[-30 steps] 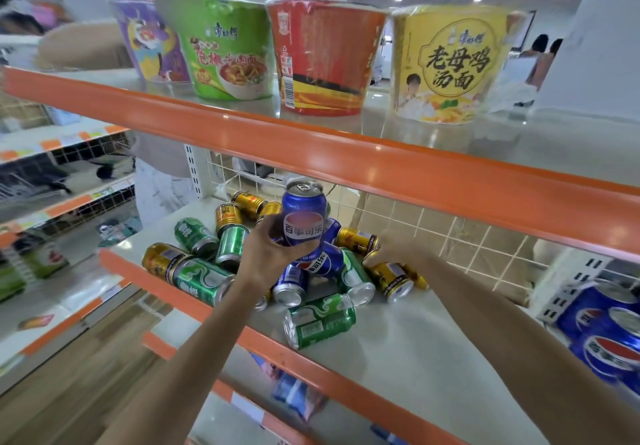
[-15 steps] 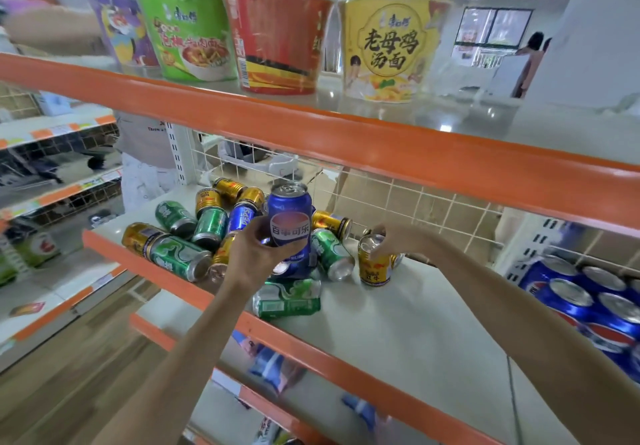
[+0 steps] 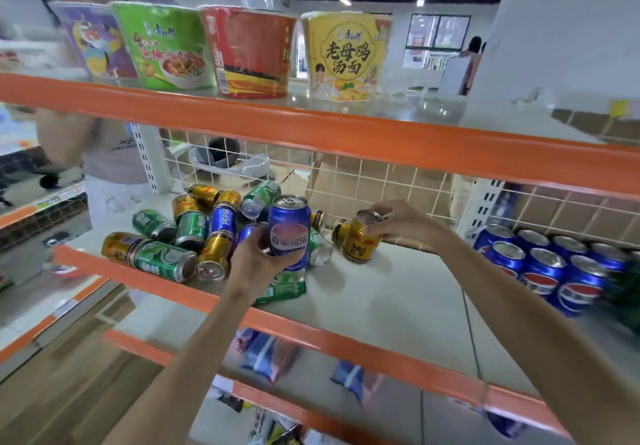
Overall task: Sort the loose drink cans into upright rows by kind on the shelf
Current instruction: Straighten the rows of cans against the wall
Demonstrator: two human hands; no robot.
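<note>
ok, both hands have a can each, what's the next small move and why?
Probably carry the blue can in the left hand rightward to the upright blue cans: same kind, bare shelf between. The right hand holds a gold can near the pile.

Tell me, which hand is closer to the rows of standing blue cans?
Right. The right hand, holding a gold can, is nearer the standing blue cans; the left hand holds a blue can farther away.
</note>
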